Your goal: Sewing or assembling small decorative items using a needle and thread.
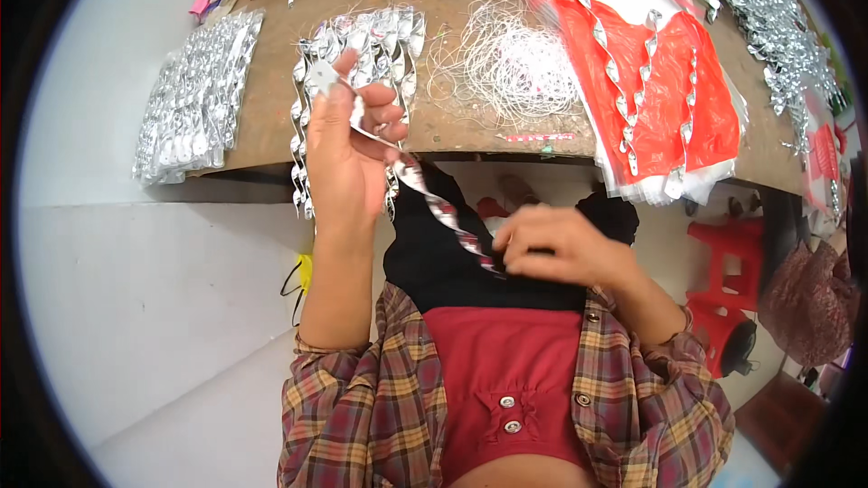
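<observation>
Between the thumb and fingers of my left hand (pixel 348 158) is the upper part of a twisted silver foil strip (pixel 441 210). A flat pale piece (pixel 324 77) shows at its top, above my thumb. From my palm the strip spirals down to the right, in front of my black trousers. My right hand (pixel 565 248) is beside the strip's lower end, its fingers bent and blurred. Whether they touch the strip I cannot tell. Behind my left hand, several twisted silver strips (pixel 407 50) lie on the brown table (pixel 452 131) and hang over its front edge.
Clear packs of silver strips (pixel 201 95) lie on the table's left. Right of centre is a tangle of white string (pixel 520 59). Three foil strips lie on a red plastic bag (pixel 665 81). Silver tinsel (pixel 764 27) covers the far right; red stools (pixel 728 262) stand below.
</observation>
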Demonstrator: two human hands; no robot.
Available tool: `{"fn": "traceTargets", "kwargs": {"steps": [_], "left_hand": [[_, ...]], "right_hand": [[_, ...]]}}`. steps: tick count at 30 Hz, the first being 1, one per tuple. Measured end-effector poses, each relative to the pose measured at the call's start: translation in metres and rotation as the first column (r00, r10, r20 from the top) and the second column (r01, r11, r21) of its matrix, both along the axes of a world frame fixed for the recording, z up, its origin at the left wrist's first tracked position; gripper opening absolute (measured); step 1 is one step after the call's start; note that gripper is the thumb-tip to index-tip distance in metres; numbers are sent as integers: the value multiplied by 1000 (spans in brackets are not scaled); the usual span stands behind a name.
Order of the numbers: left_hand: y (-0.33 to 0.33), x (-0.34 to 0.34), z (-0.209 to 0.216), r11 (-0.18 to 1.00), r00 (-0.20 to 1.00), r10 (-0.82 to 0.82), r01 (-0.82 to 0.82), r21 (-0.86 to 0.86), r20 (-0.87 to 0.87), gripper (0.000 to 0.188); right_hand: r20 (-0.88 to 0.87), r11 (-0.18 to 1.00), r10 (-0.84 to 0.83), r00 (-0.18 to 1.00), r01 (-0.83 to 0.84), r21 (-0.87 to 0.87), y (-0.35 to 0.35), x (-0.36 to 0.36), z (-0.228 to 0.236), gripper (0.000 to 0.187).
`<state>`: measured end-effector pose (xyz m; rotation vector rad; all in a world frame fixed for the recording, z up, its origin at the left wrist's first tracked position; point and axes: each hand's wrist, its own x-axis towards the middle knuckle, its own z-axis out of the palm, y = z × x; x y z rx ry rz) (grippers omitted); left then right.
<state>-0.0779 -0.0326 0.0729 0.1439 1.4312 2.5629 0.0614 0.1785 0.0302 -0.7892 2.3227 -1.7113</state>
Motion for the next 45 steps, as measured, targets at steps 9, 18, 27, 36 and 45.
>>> {"fn": "traceTargets", "kwargs": {"steps": [9, 18, 27, 36, 45], "left_hand": [[-8, 31, 3, 869, 972, -235, 224, -442, 32, 45], [-17, 39, -21, 892, 959, -238, 277, -358, 151, 46], [-3, 40, -22, 902, 954, -291, 299, -311, 74, 44], [35, 51, -24, 837, 899, -433, 429, -340, 66, 39], [52, 57, -26, 846, 889, -457, 447, -290, 39, 38]], "right_hand": [[-641, 729, -220, 735, 561, 393, 31, -84, -9, 9], [-728, 653, 38, 684, 535, 536, -11, -129, -25, 6], [-755, 606, 75, 651, 571, 553, -16, -129, -22, 6], [355, 763, -429, 830, 544, -350, 4, -51, 31, 5], [346, 661, -322, 881, 471, -584, 7, -40, 34, 13]]}}
